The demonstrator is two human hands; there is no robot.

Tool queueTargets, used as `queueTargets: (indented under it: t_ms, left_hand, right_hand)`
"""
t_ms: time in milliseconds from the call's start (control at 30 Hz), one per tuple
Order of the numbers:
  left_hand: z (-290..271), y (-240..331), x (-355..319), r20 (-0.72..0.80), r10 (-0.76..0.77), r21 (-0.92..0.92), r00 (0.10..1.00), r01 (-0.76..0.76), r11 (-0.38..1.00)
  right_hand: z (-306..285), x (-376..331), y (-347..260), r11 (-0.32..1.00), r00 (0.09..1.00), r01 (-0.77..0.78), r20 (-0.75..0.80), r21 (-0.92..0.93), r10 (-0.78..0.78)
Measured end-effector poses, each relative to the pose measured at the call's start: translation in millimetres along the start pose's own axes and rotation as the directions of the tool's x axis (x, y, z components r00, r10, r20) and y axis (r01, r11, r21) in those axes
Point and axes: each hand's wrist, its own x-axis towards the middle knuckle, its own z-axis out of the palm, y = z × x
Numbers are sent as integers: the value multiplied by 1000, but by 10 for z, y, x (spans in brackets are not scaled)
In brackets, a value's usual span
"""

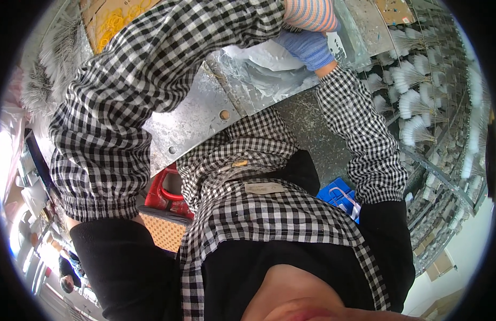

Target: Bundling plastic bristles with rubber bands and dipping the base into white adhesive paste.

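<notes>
My left hand (310,14), in an orange-and-blue striped glove, is at the top edge of the head view. Just below it and overlapping it is my right hand (305,49), in a blue knitted glove. The two gloves come together over a smooth white mass (263,56), which lies on a work surface smeared with white paste (280,80). The fingers of both hands are hidden by the gloves' angle and overlap, so what they hold, if anything, does not show. Black-and-white checked sleeves cover both forearms.
A metal plate (186,120) with round holes lies before me. Yellow rubber bands (113,24) sit on cardboard at upper left, near pale bristles (58,59). Racks of white-tufted brushes (414,101) fill the right. A red object (170,190) and blue box (340,198) are lower down; another person (68,275) is far left.
</notes>
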Motion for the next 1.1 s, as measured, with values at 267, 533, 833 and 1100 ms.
queueTargets:
  t_ms: [267,533,833,1100]
  left_hand:
    - [-105,-85,-59,67,88,-64,994,-84,994]
    - [-11,-43,46,34,76,-34,997,-75,997]
    - [-40,-12,-23,29,15,-46,999,-13,999]
    - [-45,8,-11,-2,11,-13,1000,-11,1000]
  right_hand:
    - [-39,-16,-17,1000,1000,-2,-17,23,2]
    - [-33,6,7,989,995,-87,32,-122,92]
    - [167,-23,128,987,933,154,-324,-41,-159]
    - [52,-7,36,990,1000,-16,-26,-140,12]
